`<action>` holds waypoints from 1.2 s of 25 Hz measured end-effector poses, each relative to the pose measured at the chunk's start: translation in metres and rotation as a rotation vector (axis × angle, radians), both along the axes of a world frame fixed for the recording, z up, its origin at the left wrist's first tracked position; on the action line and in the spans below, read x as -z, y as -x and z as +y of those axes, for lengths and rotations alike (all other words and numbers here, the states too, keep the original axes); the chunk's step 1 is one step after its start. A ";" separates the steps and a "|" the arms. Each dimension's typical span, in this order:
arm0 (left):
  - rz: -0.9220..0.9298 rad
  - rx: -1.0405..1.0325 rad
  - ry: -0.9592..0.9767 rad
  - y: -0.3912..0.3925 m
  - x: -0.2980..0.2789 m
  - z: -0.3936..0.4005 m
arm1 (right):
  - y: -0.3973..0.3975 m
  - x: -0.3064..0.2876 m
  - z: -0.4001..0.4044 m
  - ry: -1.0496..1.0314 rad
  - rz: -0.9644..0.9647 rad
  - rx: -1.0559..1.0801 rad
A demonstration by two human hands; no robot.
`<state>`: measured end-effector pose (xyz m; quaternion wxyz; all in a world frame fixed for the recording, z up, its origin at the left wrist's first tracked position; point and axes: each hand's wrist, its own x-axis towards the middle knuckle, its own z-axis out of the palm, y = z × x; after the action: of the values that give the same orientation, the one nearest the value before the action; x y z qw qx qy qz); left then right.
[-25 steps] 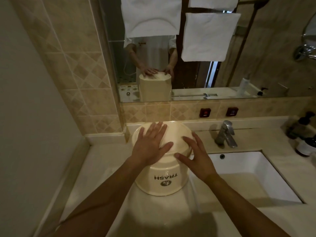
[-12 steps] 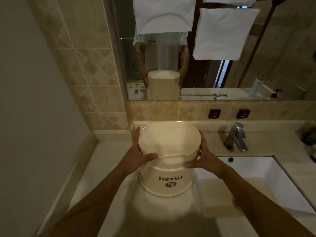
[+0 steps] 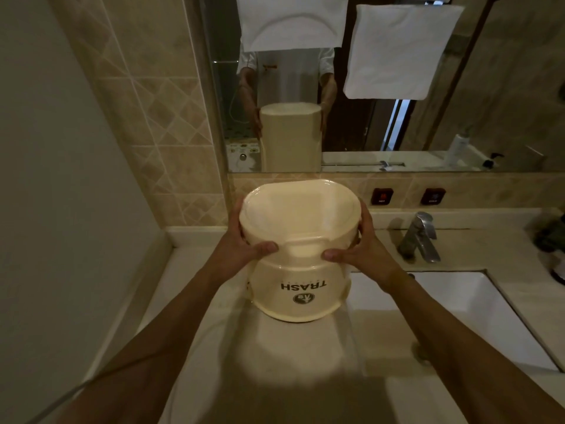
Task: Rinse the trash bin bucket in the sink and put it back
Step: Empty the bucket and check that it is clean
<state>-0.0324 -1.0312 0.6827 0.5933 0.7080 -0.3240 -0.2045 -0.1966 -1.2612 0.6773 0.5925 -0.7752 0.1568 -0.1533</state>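
Note:
A cream trash bin bucket [image 3: 298,280] stands upside down on the counter left of the sink [image 3: 458,307], its flat base facing up and the word TRASH reading inverted. My left hand [image 3: 241,243] grips its left side, thumb on the front. My right hand [image 3: 360,243] grips its right side the same way. I cannot tell whether the bucket's rim still touches the counter.
A chrome faucet [image 3: 420,237] stands behind the sink. Dark bottles [image 3: 553,240] sit at the far right of the counter [image 3: 214,332]. A mirror [image 3: 428,117] covers the back wall, tiled wall to the left. Two red hot and cold markers [image 3: 382,195] sit below the mirror.
My hands moved from flat on top of the bucket's base down to its sides and took hold of it. The view shifted closer.

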 end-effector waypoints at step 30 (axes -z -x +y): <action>0.062 0.079 -0.126 0.004 0.048 0.021 | 0.023 0.046 0.032 -0.029 0.093 0.047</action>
<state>-0.0368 -1.0101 0.6347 0.5488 0.7240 -0.3194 -0.2696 -0.2200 -1.2291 0.6310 0.5921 -0.7688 0.2045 -0.1288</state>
